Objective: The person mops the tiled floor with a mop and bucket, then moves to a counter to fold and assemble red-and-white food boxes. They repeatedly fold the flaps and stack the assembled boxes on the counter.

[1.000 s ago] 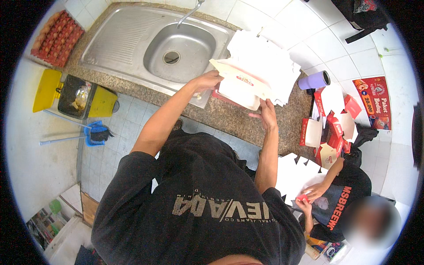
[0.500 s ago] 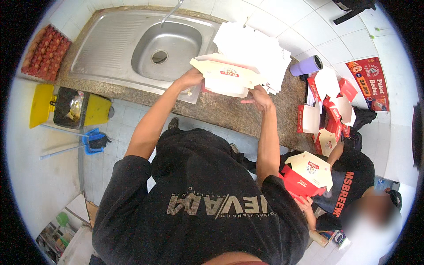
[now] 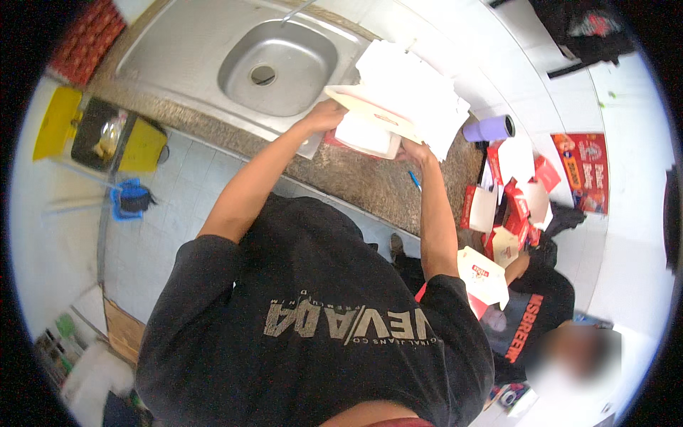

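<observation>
At the counter's edge, just in front of the sink, I have a cardboard food box between my two hands. Its outside is red, its inside white, and a cream lid flap with a small red print stands up along its far side. My left hand grips the box's left end, fingers closed round the cardboard. At the right end, my right hand closes on the side flap; some of its fingertips are hidden. Beyond the box lies a pile of flat white cardboard sheets.
A steel sink lies at the back left. A blue pen rests on the stone counter. Rightward are a purple tumbler, several folded red boxes, and a co-worker with another box. A yellow bin stands left.
My view has turned slightly. The lid flap has tipped and shows more of the white inside. My right hand's fingers, partly spread before, have drawn in on the box, and a blue pen has come into sight.
</observation>
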Tool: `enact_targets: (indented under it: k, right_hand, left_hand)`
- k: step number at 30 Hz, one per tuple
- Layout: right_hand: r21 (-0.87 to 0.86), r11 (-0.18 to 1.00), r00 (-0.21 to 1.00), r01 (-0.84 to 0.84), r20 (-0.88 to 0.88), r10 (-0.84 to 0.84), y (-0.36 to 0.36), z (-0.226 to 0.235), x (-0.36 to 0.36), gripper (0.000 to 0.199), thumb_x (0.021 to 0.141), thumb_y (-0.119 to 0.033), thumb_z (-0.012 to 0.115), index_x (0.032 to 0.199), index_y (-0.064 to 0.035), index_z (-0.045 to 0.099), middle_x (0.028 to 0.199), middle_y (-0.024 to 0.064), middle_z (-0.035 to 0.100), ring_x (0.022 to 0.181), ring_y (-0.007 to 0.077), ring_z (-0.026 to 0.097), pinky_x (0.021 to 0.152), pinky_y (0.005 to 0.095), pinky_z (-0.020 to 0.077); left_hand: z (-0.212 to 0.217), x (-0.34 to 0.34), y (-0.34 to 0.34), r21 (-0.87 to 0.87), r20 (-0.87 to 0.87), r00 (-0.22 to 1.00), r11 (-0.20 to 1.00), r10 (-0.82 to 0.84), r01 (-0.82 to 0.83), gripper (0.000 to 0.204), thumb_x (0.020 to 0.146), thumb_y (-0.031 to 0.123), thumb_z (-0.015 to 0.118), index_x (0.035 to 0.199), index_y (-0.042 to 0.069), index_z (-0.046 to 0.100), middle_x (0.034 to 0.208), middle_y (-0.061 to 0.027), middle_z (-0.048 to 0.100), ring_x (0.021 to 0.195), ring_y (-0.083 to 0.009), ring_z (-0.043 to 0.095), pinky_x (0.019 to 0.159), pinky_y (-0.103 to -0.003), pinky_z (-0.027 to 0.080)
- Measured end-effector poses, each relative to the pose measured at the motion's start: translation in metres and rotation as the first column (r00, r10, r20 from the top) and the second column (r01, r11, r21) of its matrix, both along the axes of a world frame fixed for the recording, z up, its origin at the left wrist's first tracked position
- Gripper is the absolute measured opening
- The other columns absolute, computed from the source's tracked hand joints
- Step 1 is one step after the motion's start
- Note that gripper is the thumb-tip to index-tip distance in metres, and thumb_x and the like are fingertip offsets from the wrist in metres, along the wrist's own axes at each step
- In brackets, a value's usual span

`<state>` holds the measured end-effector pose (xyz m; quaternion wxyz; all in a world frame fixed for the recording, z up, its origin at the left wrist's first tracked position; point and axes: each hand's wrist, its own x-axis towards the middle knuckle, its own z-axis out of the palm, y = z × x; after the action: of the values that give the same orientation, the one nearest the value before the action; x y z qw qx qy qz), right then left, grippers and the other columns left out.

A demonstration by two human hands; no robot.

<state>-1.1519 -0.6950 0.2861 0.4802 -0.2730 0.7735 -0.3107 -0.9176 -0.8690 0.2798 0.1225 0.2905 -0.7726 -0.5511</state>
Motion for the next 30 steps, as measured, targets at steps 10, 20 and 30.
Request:
enact_targets:
  k: [10, 20, 30]
  right_hand:
    - [0.054, 0.995, 0.973, 0.08, -0.22, -0.066, -0.01, -0.018, -0.009, 0.051, 0.102, -0.044, 0.046, 0.135, -0.0053, 0.054, 0.117, 0.0185, 0.064, 0.095, 0.0286, 0.07, 0.068, 0.0425, 0.062]
    - [-0.103, 0.952, 0.5, -0.288, -0.864, 0.057, -0.004, -0.022, 0.009, 0.029, 0.094, -0.022, 0.055, 0.111, -0.0045, 0.071, 0.108, 0.0195, 0.071, 0.101, 0.0352, 0.067, 0.086, 0.0439, 0.0521]
    - [0.296, 0.954, 0.736, -0.046, -0.635, 0.233, 0.0, -0.037, -0.03, 0.051, 0.087, -0.042, 0.054, 0.109, 0.0016, 0.069, 0.108, 0.0276, 0.068, 0.106, 0.0435, 0.065, 0.095, 0.0468, 0.0482]
  left_hand:
    - [-0.056, -0.035, 0.002, -0.426, -0.057, 0.986, 0.89, 0.155, -0.164, 0.027, 0.082, 0.013, 0.05, 0.094, 0.001, 0.071, 0.093, -0.0206, 0.072, 0.086, -0.0362, 0.07, 0.081, -0.047, 0.055]
    - [-0.048, -0.027, 0.021, -0.511, 0.11, 0.985, 0.858, 0.135, -0.061, 0.026, 0.081, 0.017, 0.053, 0.084, 0.002, 0.074, 0.088, -0.0208, 0.072, 0.081, -0.0352, 0.071, 0.074, -0.047, 0.055]
    - [-0.022, -0.015, 0.028, -0.327, 0.129, 0.974, 0.935, 0.188, -0.138, 0.027, 0.087, 0.013, 0.051, 0.097, 0.0, 0.072, 0.098, -0.0234, 0.07, 0.092, -0.0372, 0.07, 0.082, -0.049, 0.054]
